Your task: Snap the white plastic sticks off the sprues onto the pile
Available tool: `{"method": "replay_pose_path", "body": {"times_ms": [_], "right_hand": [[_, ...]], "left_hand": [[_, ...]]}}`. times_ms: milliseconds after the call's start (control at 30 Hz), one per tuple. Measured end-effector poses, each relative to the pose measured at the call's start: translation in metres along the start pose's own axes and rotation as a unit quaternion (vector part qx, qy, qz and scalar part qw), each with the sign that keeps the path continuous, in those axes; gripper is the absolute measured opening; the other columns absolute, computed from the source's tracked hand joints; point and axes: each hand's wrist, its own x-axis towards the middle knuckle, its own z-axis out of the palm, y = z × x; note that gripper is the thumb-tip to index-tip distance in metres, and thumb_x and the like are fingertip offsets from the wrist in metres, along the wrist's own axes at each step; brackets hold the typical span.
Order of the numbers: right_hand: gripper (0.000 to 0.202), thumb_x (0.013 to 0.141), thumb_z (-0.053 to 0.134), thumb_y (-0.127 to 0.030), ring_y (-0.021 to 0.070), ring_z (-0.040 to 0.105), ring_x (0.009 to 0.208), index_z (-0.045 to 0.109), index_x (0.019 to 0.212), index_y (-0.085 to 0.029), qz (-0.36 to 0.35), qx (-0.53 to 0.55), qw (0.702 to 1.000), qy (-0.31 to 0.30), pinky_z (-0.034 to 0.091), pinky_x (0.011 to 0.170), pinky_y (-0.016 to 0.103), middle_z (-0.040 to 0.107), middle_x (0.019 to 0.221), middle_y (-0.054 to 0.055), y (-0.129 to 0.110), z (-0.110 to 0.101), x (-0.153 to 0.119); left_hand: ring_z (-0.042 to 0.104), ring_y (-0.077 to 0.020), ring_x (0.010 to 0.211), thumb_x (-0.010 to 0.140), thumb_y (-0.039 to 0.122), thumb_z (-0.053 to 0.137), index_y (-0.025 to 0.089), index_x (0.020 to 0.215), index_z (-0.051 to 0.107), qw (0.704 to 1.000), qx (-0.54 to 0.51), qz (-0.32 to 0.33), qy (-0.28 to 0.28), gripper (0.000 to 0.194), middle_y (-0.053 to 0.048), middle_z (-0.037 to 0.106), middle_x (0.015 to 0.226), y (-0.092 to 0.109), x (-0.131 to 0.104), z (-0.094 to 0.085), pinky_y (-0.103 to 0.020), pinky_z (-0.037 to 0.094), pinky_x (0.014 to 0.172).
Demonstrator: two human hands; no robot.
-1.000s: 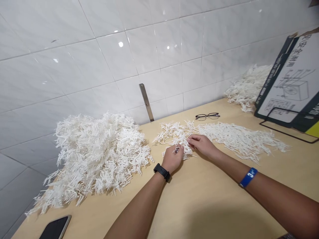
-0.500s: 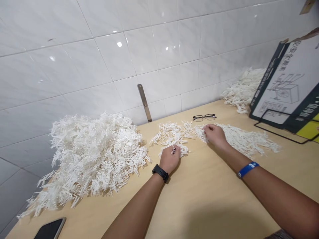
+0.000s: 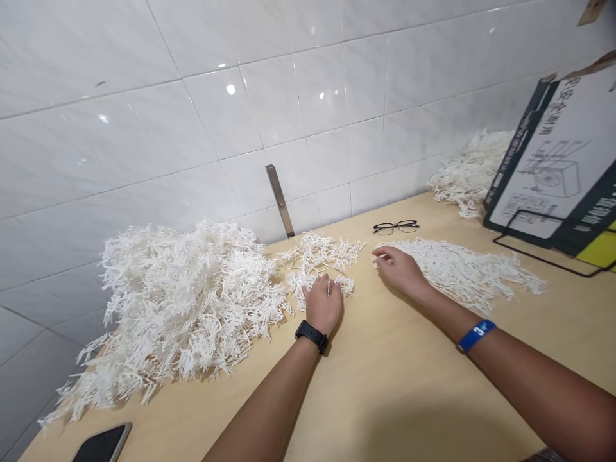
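My left hand (image 3: 324, 304), with a black watch on its wrist, rests at the near side of a small loose cluster of white branched strands (image 3: 315, 250). Its fingers are curled, and a white strand shows between them. To the right, my right hand (image 3: 400, 272), wearing a blue wristband, reaches leftward with thumb and fingers drawn together. Whatever is at those fingertips is too small to make out. Just beside this hand lies a flat, spread-out pile of thin white strands (image 3: 462, 269). A large heap of white branched strands (image 3: 192, 301) stands left of my left hand.
Black-framed glasses (image 3: 396, 227) lie behind my right hand. A printed box (image 3: 553, 167) and a black wire frame (image 3: 543, 258) stand at the right, with another white heap (image 3: 474, 170) behind. A phone (image 3: 102, 444) lies front left. A metal bracket (image 3: 280, 200) is on the tiled wall.
My right hand has drawn back left and slightly nearer, off the edge of the flat pile. My left hand has shifted slightly left, its fingers less tightly curled. The small cluster has spread leftward.
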Motion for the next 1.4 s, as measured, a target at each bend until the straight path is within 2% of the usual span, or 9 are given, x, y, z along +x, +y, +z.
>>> {"method": "replay_pose_path", "body": {"times_ms": [200,367,500,667,833,933,1167,1267,1400], "right_hand": [[0.043,0.09,0.043,-0.029,0.0252,0.045,0.133,0.059,0.129,-0.019,-0.154,-0.111,0.97,-0.153,0.032,0.112,0.039,0.053,0.141,0.008,-0.002,0.014,-0.005],[0.052,0.095,0.033,-0.032,0.0271,0.022,0.146,0.041,0.145,-0.023,-0.184,-0.187,0.937,-0.23,0.018,0.117,0.051,0.032,0.156,0.003,0.001,0.024,-0.007],[0.053,0.097,0.027,-0.034,0.0271,0.016,0.147,0.037,0.148,-0.024,-0.197,-0.192,0.928,-0.252,0.015,0.117,0.055,0.029,0.157,0.003,-0.001,0.024,-0.009],[0.045,0.096,0.031,-0.035,0.0296,0.029,0.143,0.054,0.133,-0.024,-0.19,-0.198,0.93,-0.246,0.015,0.114,0.058,0.049,0.145,0.007,-0.011,0.016,-0.01],[0.035,0.093,0.034,-0.03,0.0244,0.061,0.107,0.068,0.093,-0.021,-0.152,-0.24,0.943,-0.173,0.012,0.113,0.056,0.071,0.098,0.008,-0.021,0.003,-0.008],[0.034,0.092,0.035,-0.029,0.0232,0.062,0.097,0.068,0.086,-0.02,-0.12,-0.266,0.943,-0.159,0.008,0.112,0.058,0.071,0.09,0.008,-0.021,-0.003,-0.005],[0.033,0.09,0.036,-0.026,0.0274,0.058,0.108,0.066,0.076,-0.021,-0.128,-0.288,0.931,-0.182,0.013,0.11,0.059,0.07,0.083,0.009,-0.021,-0.007,-0.01],[0.031,0.09,0.037,-0.026,0.0285,0.057,0.113,0.066,0.084,-0.022,-0.141,-0.267,0.938,-0.171,0.016,0.11,0.059,0.071,0.093,0.008,-0.022,-0.002,-0.015],[0.035,0.092,0.038,-0.026,0.0312,0.04,0.134,0.062,0.117,-0.026,-0.186,-0.223,0.935,-0.205,0.017,0.111,0.058,0.057,0.136,0.007,-0.021,0.007,-0.017]], "left_hand": [[0.038,-0.0284,0.138,0.091,0.03,0.04,0.019,0.092,0.065,0.999,0.005,0.022,-0.037,0.027,-0.01,0.054,0.139,-0.003,0.001,0.003,-0.06,0.001,0.117],[0.037,-0.0256,0.14,0.091,0.03,0.039,0.019,0.095,0.067,0.998,0.01,0.035,-0.047,0.03,-0.008,0.053,0.142,-0.005,-0.001,0.005,-0.058,-0.001,0.118],[0.039,-0.0258,0.138,0.091,0.031,0.038,0.019,0.089,0.067,0.997,0.016,0.052,-0.055,0.031,-0.008,0.054,0.14,-0.004,-0.002,0.004,-0.058,-0.001,0.119],[0.039,-0.0249,0.138,0.092,0.03,0.037,0.02,0.09,0.067,0.997,0.02,0.05,-0.056,0.032,-0.008,0.054,0.141,-0.004,-0.003,0.004,-0.057,0.0,0.119],[0.036,-0.0254,0.141,0.092,0.03,0.036,0.018,0.093,0.066,0.997,0.025,0.035,-0.062,0.032,-0.01,0.05,0.144,-0.001,-0.003,0.002,-0.056,0.001,0.119],[0.033,-0.0256,0.142,0.092,0.029,0.035,0.018,0.096,0.066,0.997,0.025,0.03,-0.068,0.033,-0.011,0.047,0.146,0.001,-0.003,0.0,-0.056,0.0,0.119],[0.033,-0.0257,0.142,0.092,0.03,0.036,0.017,0.092,0.066,0.997,0.028,0.033,-0.065,0.032,-0.012,0.047,0.146,0.0,-0.003,0.002,-0.057,0.001,0.119],[0.034,-0.0256,0.141,0.092,0.03,0.036,0.018,0.09,0.066,0.997,0.027,0.04,-0.062,0.032,-0.012,0.047,0.145,-0.002,-0.003,0.003,-0.057,0.001,0.118],[0.035,-0.0251,0.141,0.092,0.03,0.037,0.019,0.087,0.066,0.997,0.031,0.043,-0.061,0.031,-0.011,0.049,0.144,-0.003,-0.003,0.003,-0.057,0.002,0.119]]}}
